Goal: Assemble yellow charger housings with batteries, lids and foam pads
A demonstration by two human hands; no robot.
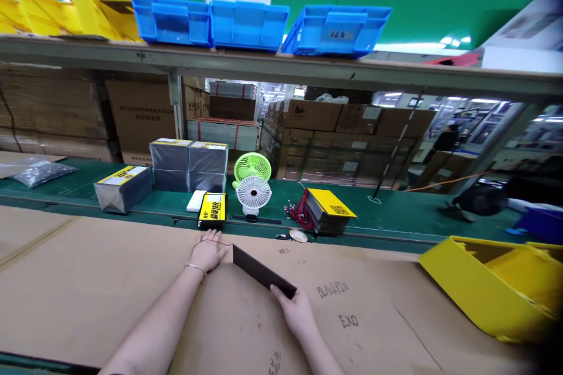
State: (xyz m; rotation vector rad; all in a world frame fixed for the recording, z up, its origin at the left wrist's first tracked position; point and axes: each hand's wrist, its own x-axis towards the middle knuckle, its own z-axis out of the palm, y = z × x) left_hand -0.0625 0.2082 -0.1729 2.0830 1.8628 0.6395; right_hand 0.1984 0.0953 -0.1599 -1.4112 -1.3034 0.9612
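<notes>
My right hand (pixel 299 310) grips the near end of a dark flat rectangular panel (pixel 261 269), thumb on top. The panel stands on its long edge, slanting over the cardboard sheet. A thin wire (pixel 225 243) runs from its far corner to my left hand (pixel 211 251) and crosses the fingers. That hand lies on the cardboard with its fingers stretched forward, below a yellow and black box (pixel 212 210). A white piece (pixel 196 201) lies beside that box. Behind the panel stand a white fan (pixel 254 193) and a green fan (pixel 257 165).
A yellow bin (pixel 479 293) sits on the cardboard sheet (pixel 109 281) at right. On the green bench are a stack of yellow-topped cards (pixel 329 205), red wires (pixel 302 211), wrapped boxes (pixel 189 167) and a plastic bag (pixel 44 173). Blue bins (pixel 248 26) line the shelf above.
</notes>
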